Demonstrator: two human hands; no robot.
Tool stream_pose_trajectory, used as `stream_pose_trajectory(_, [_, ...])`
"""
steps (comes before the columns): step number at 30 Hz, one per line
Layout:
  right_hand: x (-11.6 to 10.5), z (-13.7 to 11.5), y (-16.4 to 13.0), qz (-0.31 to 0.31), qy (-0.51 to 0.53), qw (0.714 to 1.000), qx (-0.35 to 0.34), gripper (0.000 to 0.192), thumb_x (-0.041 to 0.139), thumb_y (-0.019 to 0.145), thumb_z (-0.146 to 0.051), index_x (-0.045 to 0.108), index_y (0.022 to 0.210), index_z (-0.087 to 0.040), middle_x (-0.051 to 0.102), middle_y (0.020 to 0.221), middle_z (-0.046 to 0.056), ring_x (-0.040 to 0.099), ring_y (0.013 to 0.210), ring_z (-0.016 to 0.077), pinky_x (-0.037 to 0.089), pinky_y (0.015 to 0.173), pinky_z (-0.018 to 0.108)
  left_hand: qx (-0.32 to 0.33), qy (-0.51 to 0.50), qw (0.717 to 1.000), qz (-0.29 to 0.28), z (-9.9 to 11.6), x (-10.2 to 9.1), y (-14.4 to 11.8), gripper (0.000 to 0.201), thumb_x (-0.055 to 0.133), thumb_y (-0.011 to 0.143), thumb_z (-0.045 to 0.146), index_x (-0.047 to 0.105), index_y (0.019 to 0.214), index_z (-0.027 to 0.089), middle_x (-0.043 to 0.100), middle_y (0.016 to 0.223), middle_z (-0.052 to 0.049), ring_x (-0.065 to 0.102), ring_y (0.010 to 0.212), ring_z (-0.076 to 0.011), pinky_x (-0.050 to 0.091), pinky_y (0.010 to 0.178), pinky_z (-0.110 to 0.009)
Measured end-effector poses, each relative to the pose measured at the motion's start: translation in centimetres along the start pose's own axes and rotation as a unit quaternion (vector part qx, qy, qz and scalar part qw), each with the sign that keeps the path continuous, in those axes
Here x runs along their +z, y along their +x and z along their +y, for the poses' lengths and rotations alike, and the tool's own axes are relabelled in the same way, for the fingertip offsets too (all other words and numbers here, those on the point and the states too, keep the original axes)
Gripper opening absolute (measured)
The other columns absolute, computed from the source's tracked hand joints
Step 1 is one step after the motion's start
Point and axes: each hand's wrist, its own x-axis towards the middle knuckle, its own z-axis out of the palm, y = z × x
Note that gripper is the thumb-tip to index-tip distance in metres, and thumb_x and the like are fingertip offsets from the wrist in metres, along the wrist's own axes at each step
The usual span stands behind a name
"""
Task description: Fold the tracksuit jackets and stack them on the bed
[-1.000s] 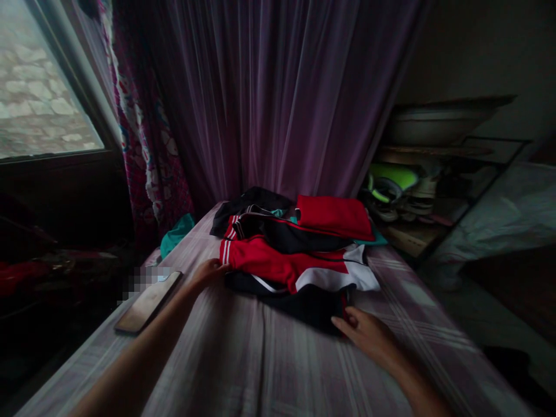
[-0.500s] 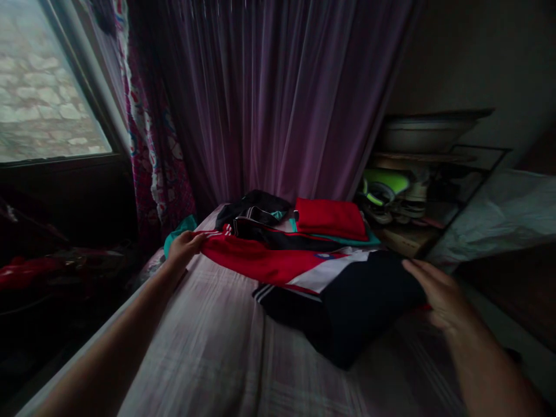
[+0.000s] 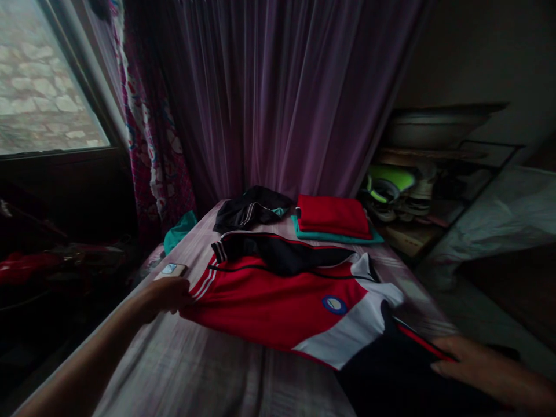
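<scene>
The red, white and black jersey (image 3: 278, 301) lies spread flat on the bed (image 3: 208, 376); the left hand (image 3: 167, 293) pinches its left edge, the right hand (image 3: 473, 365) presses flat fingers on its dark right end; uneven pulling could wrinkle it or push the phone (image 3: 170, 270) off.

A red jacket (image 3: 269, 301) with a white patch, black parts and a small round blue badge lies spread out flat on the striped bed (image 3: 208, 376). White stripes run along its left edge.
</scene>
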Motion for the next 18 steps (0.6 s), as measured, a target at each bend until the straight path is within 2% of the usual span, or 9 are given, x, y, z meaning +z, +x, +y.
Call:
stream_pose_trajectory(2, [-0.7,0.1,0.2,-0.111,-0.036,0.992,0.038,0.014,0.075,0.045,-0.048,0.066,0.051,-0.037,0.074,0.071,0.016,0.071,0.066,0.0332,0.058,0.064,0.048,0.0,0.028,1.0,0.003,-0.1,-0.2,-0.1,0.018,0.062,0.069,0.037,0.062,0.059,0.022,0.069,0.062,-0.004,0.065,0.062,-0.0233,0.042,0.056,-0.031])
stream_pose_trajectory(3, [-0.9,-0.5,0.5,-0.125,-0.051,0.989,0.055,0.015,0.073,0.047,-0.049,0.068,0.054,-0.037,0.075,0.076,0.015,0.072,0.071,0.0333,0.058,0.068,0.048,0.0,0.05,0.998,0.03,0.1,-0.4,0.1,0.015,0.064,0.068,0.037,0.066,0.066,0.023,0.072,0.069,-0.005,0.068,0.069,-0.0258,0.044,0.06,-0.032])
stream_pose_trajectory(6, [-1.0,-4.7,2.5,-0.025,-0.103,0.993,0.059,0.019,0.068,0.057,-0.049,0.07,0.067,-0.033,0.077,0.086,0.014,0.073,0.079,0.0322,0.057,0.072,0.045,-0.005,0.106,0.983,0.147,1.8,-1.0,1.5,0.032,0.063,0.076,0.044,0.071,0.099,0.023,0.076,0.09,-0.008,0.07,0.089,-0.0305,0.048,0.074,-0.037])
stream_pose_trajectory(7, [-0.8,-6.8,3.3,-0.011,-0.138,0.99,0.039,0.021,0.064,0.064,-0.05,0.072,0.071,-0.032,0.077,0.086,0.013,0.073,0.078,0.0316,0.056,0.069,0.043,-0.005,0.108,0.978,0.175,2.6,-1.3,2.2,0.04,0.059,0.081,0.047,0.068,0.112,0.023,0.076,0.096,-0.009,0.07,0.093,-0.0307,0.049,0.076,-0.038])
stream_pose_trajectory(10, [1.3,-13.2,5.9,-0.007,-0.231,0.972,-0.053,0.03,0.055,0.082,-0.043,0.074,0.101,-0.029,0.078,0.091,0.007,0.073,0.084,0.0267,0.052,0.068,0.035,0.011,0.105,0.968,0.227,5.3,-1.8,4.4,0.059,0.054,0.087,0.052,0.051,0.139,0.024,0.072,0.115,-0.013,0.068,0.104,-0.0308,0.05,0.081,-0.037])
stream_pose_trajectory(12, [3.6,-16.3,7.7,-0.021,-0.281,0.955,-0.087,0.042,0.057,0.084,-0.035,0.067,0.125,-0.028,0.078,0.093,0.006,0.073,0.089,0.025,0.051,0.073,0.032,0.022,0.127,0.964,0.233,6.7,-2.0,5.8,0.062,0.056,0.087,0.051,0.048,0.142,0.024,0.067,0.127,-0.016,0.066,0.111,-0.0318,0.051,0.083,-0.037])
stream_pose_trajectory(14, [6.0,-18.1,9.4,-0.039,-0.322,0.94,-0.108,0.057,0.057,0.086,-0.029,0.053,0.142,-0.026,0.078,0.099,0.007,0.072,0.094,0.0251,0.05,0.078,0.033,0.021,0.161,0.963,0.215,7.5,-2.2,7.0,0.056,0.057,0.088,0.047,0.053,0.138,0.023,0.066,0.127,-0.017,0.066,0.111,-0.0326,0.051,0.083,-0.038])
stream_pose_trajectory(16, [8.2,-18.8,10.8,-0.063,-0.346,0.928,-0.123,0.062,0.057,0.087,-0.028,0.046,0.148,-0.027,0.076,0.11,0.009,0.07,0.103,0.0267,0.051,0.084,0.036,0.026,0.188,0.963,0.193,7.9,-2.4,8.1,0.047,0.057,0.089,0.04,0.058,0.132,0.021,0.07,0.121,-0.016,0.068,0.107,-0.0322,0.052,0.081,-0.037])
stream_pose_trajectory(18, [9.7,-18.9,12.3,-0.082,-0.35,0.924,-0.134,0.054,0.057,0.086,-0.027,0.057,0.14,-0.029,0.073,0.119,0.01,0.068,0.11,0.028,0.05,0.09,0.039,0.036,0.199,0.963,0.176,8.2,-2.8,9.0,0.036,0.056,0.09,0.031,0.065,0.123,0.019,0.074,0.111,-0.015,0.07,0.102,-0.0311,0.053,0.08,-0.037])
